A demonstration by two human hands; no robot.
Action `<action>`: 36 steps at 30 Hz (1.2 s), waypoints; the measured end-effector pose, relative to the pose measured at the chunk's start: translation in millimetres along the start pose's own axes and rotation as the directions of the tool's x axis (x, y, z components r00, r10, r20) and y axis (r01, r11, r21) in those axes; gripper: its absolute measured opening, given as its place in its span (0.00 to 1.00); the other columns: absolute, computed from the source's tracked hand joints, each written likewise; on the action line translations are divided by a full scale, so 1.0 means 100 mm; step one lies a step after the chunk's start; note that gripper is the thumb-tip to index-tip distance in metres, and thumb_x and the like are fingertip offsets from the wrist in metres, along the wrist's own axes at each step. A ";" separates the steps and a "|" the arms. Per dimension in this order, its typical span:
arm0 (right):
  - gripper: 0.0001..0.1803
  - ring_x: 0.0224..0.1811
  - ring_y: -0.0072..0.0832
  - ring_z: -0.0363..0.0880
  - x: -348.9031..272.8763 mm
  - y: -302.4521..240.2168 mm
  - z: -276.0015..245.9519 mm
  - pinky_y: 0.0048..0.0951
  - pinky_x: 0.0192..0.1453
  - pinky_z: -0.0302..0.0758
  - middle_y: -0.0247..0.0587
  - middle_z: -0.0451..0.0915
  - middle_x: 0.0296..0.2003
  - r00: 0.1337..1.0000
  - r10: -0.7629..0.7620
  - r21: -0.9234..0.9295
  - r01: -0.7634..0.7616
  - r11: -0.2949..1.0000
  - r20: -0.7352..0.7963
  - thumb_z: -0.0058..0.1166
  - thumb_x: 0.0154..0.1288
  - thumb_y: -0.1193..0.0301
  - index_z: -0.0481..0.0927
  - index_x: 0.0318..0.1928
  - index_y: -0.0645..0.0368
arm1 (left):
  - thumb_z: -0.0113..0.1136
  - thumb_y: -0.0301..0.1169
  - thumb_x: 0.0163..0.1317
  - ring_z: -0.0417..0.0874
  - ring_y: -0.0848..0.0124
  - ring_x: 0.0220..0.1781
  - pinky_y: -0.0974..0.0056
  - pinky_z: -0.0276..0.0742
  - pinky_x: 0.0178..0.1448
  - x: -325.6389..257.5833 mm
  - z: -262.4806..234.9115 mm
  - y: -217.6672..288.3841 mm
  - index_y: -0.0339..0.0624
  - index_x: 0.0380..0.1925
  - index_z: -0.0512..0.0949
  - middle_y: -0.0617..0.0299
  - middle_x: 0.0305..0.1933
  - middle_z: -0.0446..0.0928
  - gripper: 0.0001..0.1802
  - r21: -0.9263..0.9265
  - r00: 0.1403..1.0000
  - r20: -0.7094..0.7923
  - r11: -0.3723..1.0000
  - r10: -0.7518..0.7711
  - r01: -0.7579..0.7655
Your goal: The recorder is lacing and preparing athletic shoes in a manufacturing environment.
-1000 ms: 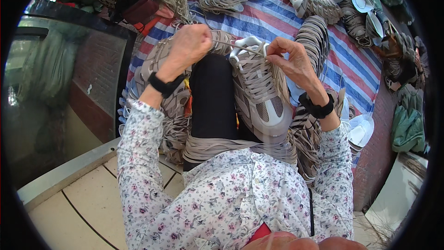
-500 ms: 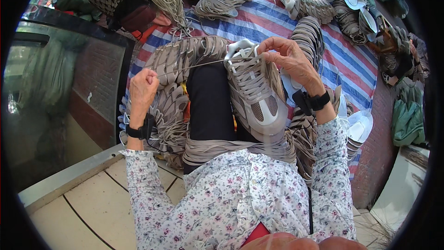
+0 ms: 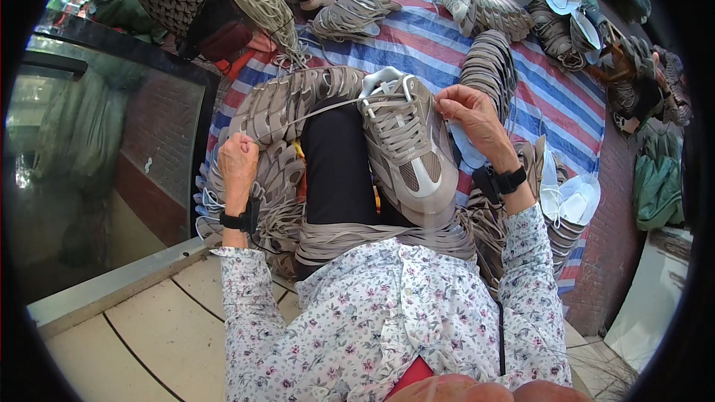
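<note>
An upper in grey-brown mesh with white trim, a partly laced sneaker, stands toe toward me between my thighs. From its upper eyelets a flat grey shoelace runs taut to the left. The closed fingers of my left hand grip that lace out beyond my left knee. Just right of the sneaker's collar is my right hand, thumb and fingertips pinched together. Whatever lies in that pinch is too small to make out. Across my lap lies a bundle of loose grey laces.
Stacked shoe uppers curve along my left leg, and another stack stands beyond my right hand. A striped plastic sheet covers the ground. A glass door is at the left. White-lined uppers lie at the right.
My right hand has come off the top of the sneaker and moved right. My left hand has shifted slightly down and right, still holding the lace.
</note>
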State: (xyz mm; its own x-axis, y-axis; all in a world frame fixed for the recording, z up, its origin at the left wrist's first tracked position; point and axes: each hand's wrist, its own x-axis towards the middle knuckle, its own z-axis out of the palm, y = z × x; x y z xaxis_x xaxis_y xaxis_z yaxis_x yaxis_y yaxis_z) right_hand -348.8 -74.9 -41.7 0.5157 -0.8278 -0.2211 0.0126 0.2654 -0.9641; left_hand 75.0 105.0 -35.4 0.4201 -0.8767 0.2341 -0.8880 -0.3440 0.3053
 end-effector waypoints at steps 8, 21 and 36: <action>0.08 0.38 0.14 0.76 -0.13 0.24 -0.06 0.17 0.46 0.73 0.29 0.83 0.38 1.000 0.004 0.061 -0.002 0.998 -0.021 0.60 0.68 0.71 0.84 0.44 0.59 | 0.59 0.29 0.58 0.84 0.60 0.27 0.58 0.77 0.35 0.01 0.06 -0.02 0.36 0.34 0.82 0.50 0.26 0.81 0.09 -0.164 0.983 0.179 0.983 -0.050 0.080; 0.22 0.34 0.12 0.75 -0.54 0.49 0.17 0.15 0.31 0.73 0.29 0.80 0.36 0.955 0.242 0.101 -0.227 0.969 -0.172 0.56 0.72 0.67 0.71 0.63 0.55 | 0.53 0.31 0.66 0.81 0.58 0.30 0.58 0.74 0.37 0.69 0.65 1.57 0.36 0.37 0.81 0.50 0.30 0.81 0.11 -0.559 0.854 0.092 0.736 0.512 -0.381; 0.24 0.33 0.14 0.76 -0.62 0.60 0.16 0.17 0.37 0.73 0.28 0.78 0.32 0.976 0.112 0.493 -0.005 0.870 -0.188 0.62 0.66 0.77 0.72 0.61 0.61 | 0.62 0.33 0.66 0.85 0.74 0.42 0.68 0.79 0.48 1.40 0.92 1.52 0.41 0.44 0.82 0.63 0.43 0.85 0.11 -0.526 0.434 0.820 0.196 0.373 0.827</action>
State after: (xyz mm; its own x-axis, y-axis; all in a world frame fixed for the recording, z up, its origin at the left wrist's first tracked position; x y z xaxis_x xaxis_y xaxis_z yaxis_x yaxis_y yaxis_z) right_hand -366.6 0.6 -83.5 0.3438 -0.8709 -0.3511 0.4313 0.4786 -0.7648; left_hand -18.7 -100.9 -40.8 -0.3028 -0.7842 -0.5416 0.2723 -0.6158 0.7394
